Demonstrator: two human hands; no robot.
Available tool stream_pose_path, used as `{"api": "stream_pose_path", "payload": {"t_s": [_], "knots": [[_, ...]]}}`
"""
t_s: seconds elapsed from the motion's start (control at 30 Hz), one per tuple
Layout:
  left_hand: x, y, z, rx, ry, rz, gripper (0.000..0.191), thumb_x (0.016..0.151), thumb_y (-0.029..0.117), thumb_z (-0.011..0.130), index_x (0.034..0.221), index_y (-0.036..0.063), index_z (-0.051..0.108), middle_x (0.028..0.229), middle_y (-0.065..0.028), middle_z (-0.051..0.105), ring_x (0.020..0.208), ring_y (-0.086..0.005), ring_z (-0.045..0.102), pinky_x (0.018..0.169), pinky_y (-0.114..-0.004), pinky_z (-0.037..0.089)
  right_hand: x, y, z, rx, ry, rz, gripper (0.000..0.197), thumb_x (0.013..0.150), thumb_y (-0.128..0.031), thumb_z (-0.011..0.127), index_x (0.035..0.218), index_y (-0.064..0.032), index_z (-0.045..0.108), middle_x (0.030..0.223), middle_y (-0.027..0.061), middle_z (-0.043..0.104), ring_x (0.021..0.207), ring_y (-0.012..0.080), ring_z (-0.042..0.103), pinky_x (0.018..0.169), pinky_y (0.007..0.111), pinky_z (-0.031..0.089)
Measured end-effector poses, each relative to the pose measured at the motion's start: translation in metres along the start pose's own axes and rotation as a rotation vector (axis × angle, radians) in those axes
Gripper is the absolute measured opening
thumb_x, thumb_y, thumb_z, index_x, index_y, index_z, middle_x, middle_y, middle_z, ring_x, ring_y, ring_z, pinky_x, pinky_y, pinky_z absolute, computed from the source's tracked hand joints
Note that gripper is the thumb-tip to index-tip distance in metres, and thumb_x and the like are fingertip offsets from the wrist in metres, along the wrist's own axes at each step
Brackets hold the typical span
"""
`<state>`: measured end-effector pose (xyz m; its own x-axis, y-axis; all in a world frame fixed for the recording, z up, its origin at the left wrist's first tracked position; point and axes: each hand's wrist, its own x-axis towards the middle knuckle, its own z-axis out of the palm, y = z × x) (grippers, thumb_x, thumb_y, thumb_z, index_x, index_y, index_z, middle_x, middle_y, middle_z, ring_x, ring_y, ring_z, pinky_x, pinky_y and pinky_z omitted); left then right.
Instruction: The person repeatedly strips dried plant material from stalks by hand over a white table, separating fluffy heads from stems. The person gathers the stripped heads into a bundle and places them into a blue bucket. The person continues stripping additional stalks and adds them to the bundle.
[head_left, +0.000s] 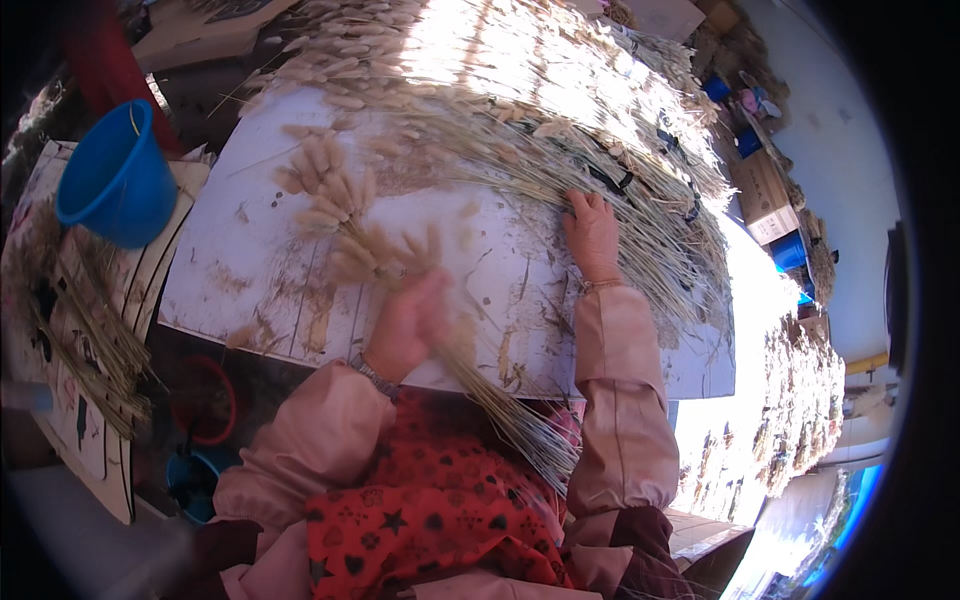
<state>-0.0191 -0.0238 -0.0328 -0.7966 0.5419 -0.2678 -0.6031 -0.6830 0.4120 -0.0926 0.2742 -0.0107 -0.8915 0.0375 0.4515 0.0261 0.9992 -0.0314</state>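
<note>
My left hand (409, 322) is closed around a bunch of dried bunny-tail grass (510, 420). Its fluffy heads fan out to the upper left over the white tabletop (255, 195), and the bare stems slant down past the table's front edge, over my red patterned apron (435, 517). The hand and some heads are blurred. My right hand (592, 236) rests its fingertips on the near side of a large pile of the same grass (517, 150). Whether those fingers pinch any stems is hidden. Black ties (611, 178) lie among the pile's stems.
At left, a blue bucket (116, 180) stands on stacked cardboard (180, 187), with tied grass bundles (97, 337) nearby. Beneath are a red-rimmed container (206, 401) and another blue bucket (191, 480). Cardboard boxes (761, 195) line the right wall. Strong sunlight washes out the pile's far part.
</note>
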Motion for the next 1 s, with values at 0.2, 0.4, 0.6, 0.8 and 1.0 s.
{"api": "stream_pose_path", "payload": {"t_s": [0.2,0.4,0.6,0.8,1.0], "knots": [[-0.001,0.0,0.002,0.017,0.003,0.007,0.022,0.1,0.026,0.046,0.093,0.0069,0.054,0.052,0.0085,0.023,0.04,-0.0044,0.02,0.038,-0.022,0.018,0.001,0.016,-0.023,0.044,-0.046,-0.121,0.015,0.078,-0.012,0.068,0.093,-0.0121,0.068,0.093,0.0072,0.061,0.089,0.0303,0.058,0.075,0.04,0.048],[-0.002,0.0,0.002,0.01,-0.004,0.005,0.022,0.1,0.026,0.047,0.092,0.0073,0.055,0.052,0.0087,0.022,0.041,-0.0044,0.02,0.038,-0.022,0.018,0.014,0.023,-0.072,0.321,-0.001,-0.193,0.012,0.088,-0.014,0.061,0.097,-0.0089,0.066,0.092,0.0096,0.063,0.083,0.0322,0.062,0.07,0.038,0.049],[-0.001,0.001,0.001,0.015,-0.024,0.017,0.02,0.1,0.025,0.047,0.092,0.0079,0.055,0.052,0.0086,0.021,0.04,-0.0043,0.02,0.038,-0.022,0.017,0.016,-0.013,-0.083,0.155,0.055,-0.152,0.006,0.088,-0.012,0.06,0.094,-0.0094,0.063,0.085,0.0102,0.059,0.078,0.0314,0.06,0.064,0.041,0.048],[-0.001,0.001,0.001,-0.009,-0.018,0.009,0.02,0.1,0.024,0.046,0.094,0.007,0.055,0.052,0.0088,0.022,0.04,-0.0044,0.02,0.038,-0.022,0.018,-0.026,-0.082,-0.102,0.255,0.06,-0.301,0.008,0.086,-0.01,0.061,0.094,-0.0113,0.06,0.082,0.0079,0.055,0.069,0.0307,0.059,0.057,0.039,0.048],[-0.003,0.002,0.001,-0.038,-0.064,0.006,0.021,0.1,0.024,0.046,0.098,0.0058,0.056,0.052,0.0086,0.023,0.041,-0.0044,0.022,0.039,-0.022,0.02,-0.104,-0.099,-0.136,0.338,-0.062,-0.178,0.015,0.085,-0.007,0.062,0.099,-0.011,0.061,0.082,0.0096,0.056,0.066,0.0318,0.059,0.054,0.04,0.048]]}}
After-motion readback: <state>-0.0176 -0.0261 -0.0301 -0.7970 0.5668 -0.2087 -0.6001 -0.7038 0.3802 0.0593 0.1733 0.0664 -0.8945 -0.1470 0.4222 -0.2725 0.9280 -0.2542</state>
